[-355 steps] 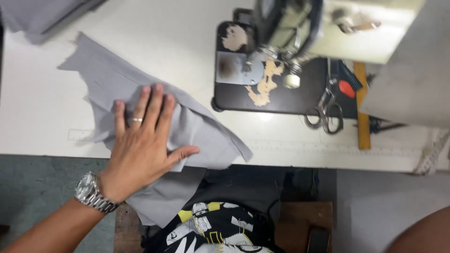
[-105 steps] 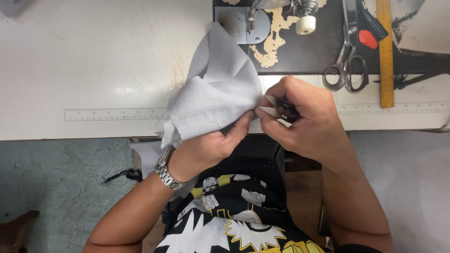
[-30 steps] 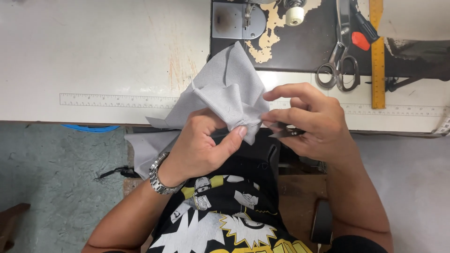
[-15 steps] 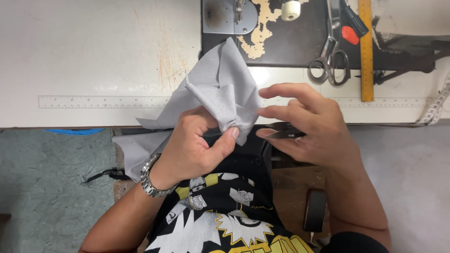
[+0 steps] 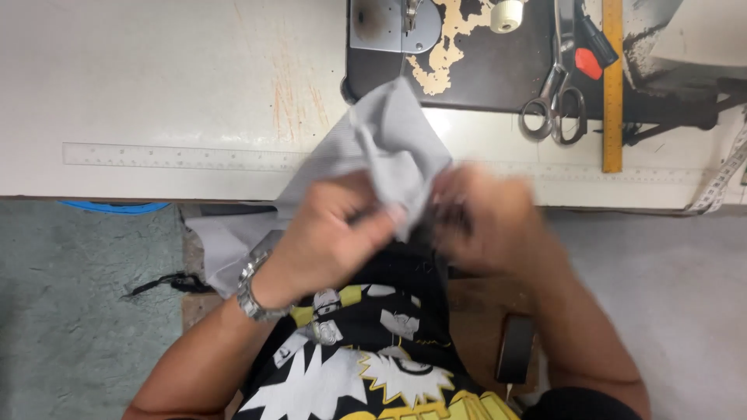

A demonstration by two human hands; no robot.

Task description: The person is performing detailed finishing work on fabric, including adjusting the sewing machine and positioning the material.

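Bunching up between both hands: grey fabric piece [image 5: 393, 144], pinched at its lower edge, upper part fanned out above the knuckles and lying over the white table edge [image 5: 156, 93]. Left hand [image 5: 334, 233] curled closed on the fabric, fingers folded in, thumb side toward the right hand. Right hand [image 5: 486, 214] blurred; closed around the same edge of fabric as far as visible, something dark between its fingers, kind not discernible. Hands touching or nearly so, fabric pinched between. Loose tail of the same fabric hanging down past the left wrist, below the table edge. Metal wristwatch [image 5: 253, 288] on the left wrist.

Above the hands: dark machine bed [image 5: 482, 70] with worn, pale patches; metal needle plate [image 5: 385, 27] at its upper left; pale thread spool [image 5: 506, 14] beside that. Above and right of the right hand: scissors [image 5: 554, 105] lying on the bed, yellow ruler [image 5: 612, 85] just beside them. Left of the left hand: clear ruler [image 5: 171, 155] lying flat along the table edge. No containers seen.
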